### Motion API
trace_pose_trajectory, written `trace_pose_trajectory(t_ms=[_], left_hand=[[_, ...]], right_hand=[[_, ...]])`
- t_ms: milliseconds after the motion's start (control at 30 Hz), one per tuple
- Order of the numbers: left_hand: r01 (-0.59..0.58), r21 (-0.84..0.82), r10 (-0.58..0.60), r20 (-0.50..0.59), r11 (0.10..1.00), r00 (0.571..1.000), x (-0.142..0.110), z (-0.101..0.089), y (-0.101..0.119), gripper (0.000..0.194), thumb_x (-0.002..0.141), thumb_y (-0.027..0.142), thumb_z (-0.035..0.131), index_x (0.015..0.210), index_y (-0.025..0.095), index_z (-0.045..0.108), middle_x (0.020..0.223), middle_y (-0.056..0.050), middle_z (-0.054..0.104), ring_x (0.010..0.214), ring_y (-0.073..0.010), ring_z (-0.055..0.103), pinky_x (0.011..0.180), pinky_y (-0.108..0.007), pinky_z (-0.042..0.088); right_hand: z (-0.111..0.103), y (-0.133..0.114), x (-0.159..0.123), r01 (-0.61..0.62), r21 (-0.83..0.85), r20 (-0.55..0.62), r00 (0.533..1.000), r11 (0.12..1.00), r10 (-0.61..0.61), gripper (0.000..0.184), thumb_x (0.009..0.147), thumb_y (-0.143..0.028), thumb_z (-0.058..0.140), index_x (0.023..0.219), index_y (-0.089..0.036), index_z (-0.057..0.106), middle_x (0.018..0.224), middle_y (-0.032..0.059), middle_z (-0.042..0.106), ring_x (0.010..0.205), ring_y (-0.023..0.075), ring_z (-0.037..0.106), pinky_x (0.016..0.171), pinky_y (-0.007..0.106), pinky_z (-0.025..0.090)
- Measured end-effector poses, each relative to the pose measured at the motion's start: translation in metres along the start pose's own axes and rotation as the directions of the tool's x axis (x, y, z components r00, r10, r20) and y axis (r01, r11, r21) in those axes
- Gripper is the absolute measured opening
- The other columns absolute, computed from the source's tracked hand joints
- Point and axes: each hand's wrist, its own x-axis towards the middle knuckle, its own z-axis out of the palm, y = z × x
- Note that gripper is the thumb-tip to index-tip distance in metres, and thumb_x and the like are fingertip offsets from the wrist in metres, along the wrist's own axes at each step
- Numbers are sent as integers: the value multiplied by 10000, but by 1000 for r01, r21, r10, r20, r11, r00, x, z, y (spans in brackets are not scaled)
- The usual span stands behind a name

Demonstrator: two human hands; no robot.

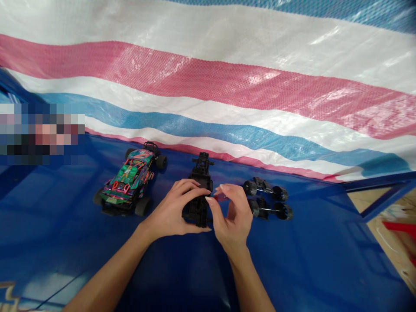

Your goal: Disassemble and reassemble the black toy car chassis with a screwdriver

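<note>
A black toy car chassis [203, 173] lies lengthwise on the blue tabletop, in front of me. My left hand [173, 208] is closed around its near half from the left, thumb at the near end and fingers across the top. On the right side of the chassis, my right hand [232, 212] pinches a small reddish-purple piece [221, 197] between thumb and fingers, close to my left fingertips. The fingers partly hide this piece, and its exact kind does not show. Whether it touches the chassis I cannot tell.
To the left stands a colourful toy car [130, 177] with black wheels. Right of my hands lie two black wheel-and-axle sets [264, 185]. A striped plastic sheet [208, 78] rises behind the blue table [318, 251]. A blurred-out area covers the far left.
</note>
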Motion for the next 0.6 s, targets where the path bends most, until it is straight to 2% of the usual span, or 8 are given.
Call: trace_pose_trajectory(t_ms=[67,167,233,300,400,467,600], left_hand=[[-9,-2,9,0,1000,1000,-1,0,-1,773,766,466,936,1432,271,596,1311,-125,687,1327,-353,602,1137,-518,505],[-6,-8,6,2,1000,1000,-1,0,-1,800,768,468,934,1464,282,587,1300,-117,685,1321,-350,604,1138,-521,505],[0,-10,0,4,1000,1000,-1,0,-1,796,766,463,933,1462,279,593,1297,-117,683,1321,-350,603,1140,-521,506],[7,-8,-7,5,1000,1000,-1,0,0,763,770,451,929,1437,270,608,1306,-122,680,1329,-352,600,1147,-525,502],[14,-7,-13,5,1000,1000,0,0,0,732,771,461,929,1406,261,625,1305,-128,681,1333,-355,598,1155,-531,492],[12,-10,-12,3,1000,1000,0,0,0,758,766,474,934,1422,266,617,1286,-124,685,1331,-355,597,1154,-533,489],[6,-13,-6,6,1000,1000,0,-1,0,804,762,452,940,1465,280,589,1286,-113,682,1328,-344,595,1155,-525,485]], right_hand=[[1,-1,0,-3,3,16,1000,1000,3,553,947,-34,685,1419,-316,628,1011,37,718,930,209,711,802,388,643],[1,1,-5,-76,28,69,995,997,74,638,1004,-50,578,1580,-302,473,1148,81,752,1045,238,747,920,466,649],[1,2,-8,-119,43,97,989,992,115,649,1022,-59,538,1614,-294,416,1243,111,743,1134,254,741,988,511,630],[1,3,-7,-95,46,95,991,994,91,631,1001,-66,597,1571,-307,475,1261,108,730,1147,254,728,991,509,623],[3,2,-4,-16,34,19,1000,999,15,624,916,-50,741,1457,-330,607,1116,57,726,988,214,716,841,398,641],[3,1,-4,-22,18,4,1000,1000,21,610,910,-34,745,1431,-333,643,1048,37,732,905,192,714,776,350,636],[2,2,-8,-102,-21,33,994,995,102,633,983,-60,635,1559,-302,531,1218,89,771,1067,239,771,931,434,656]])
